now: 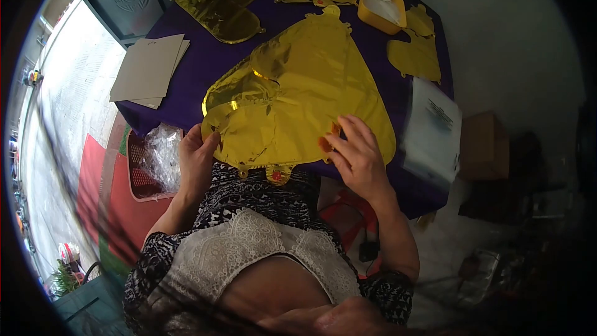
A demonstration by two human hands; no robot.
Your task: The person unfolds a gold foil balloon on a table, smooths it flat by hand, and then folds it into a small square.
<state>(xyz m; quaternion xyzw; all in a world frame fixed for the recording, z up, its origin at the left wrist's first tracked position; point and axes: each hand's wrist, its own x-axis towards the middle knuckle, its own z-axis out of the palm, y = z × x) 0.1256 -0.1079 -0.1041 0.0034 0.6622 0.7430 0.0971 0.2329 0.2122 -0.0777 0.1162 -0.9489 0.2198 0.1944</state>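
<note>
A large flat gold foil balloon (311,87) lies over the near part of the purple-covered table, its lower edge reaching my lap. At the balloon's left corner, my left hand (199,152) pinches the foil between thumb and fingers. My right hand (359,158) is above the lower right part of the balloon, fingers curled round a small orange-brown piece (325,143) whose kind I cannot make out. A small foil tab with a red spot (277,175) sticks out at the balloon's bottom edge.
More flat gold foil balloons (217,15) lie at the back and right of the purple tablecloth (180,81). A yellow tub (380,22) holds white material. Pale card sheets (148,70) lie left, a clear plastic packet (432,127) right. A red basket (135,168) contains clear plastic.
</note>
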